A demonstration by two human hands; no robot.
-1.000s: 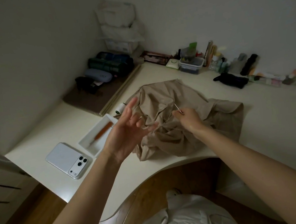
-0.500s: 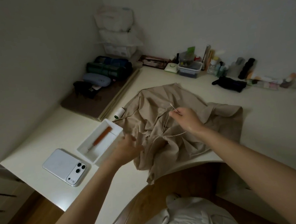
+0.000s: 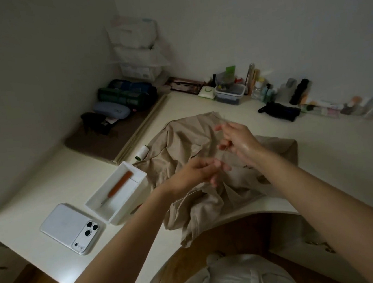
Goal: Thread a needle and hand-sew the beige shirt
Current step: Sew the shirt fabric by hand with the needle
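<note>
Drawing a stitch through, probably: the right hand (image 3: 240, 139), pinching the needle (image 3: 227, 147), has risen off the beige shirt (image 3: 181, 146). The left hand (image 3: 195, 173) has joined it, grip unclear.

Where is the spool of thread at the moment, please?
In the head view, the spool of thread lies on the table, at the left edge of the beige shirt, just beyond the far end of the white tray.
</note>
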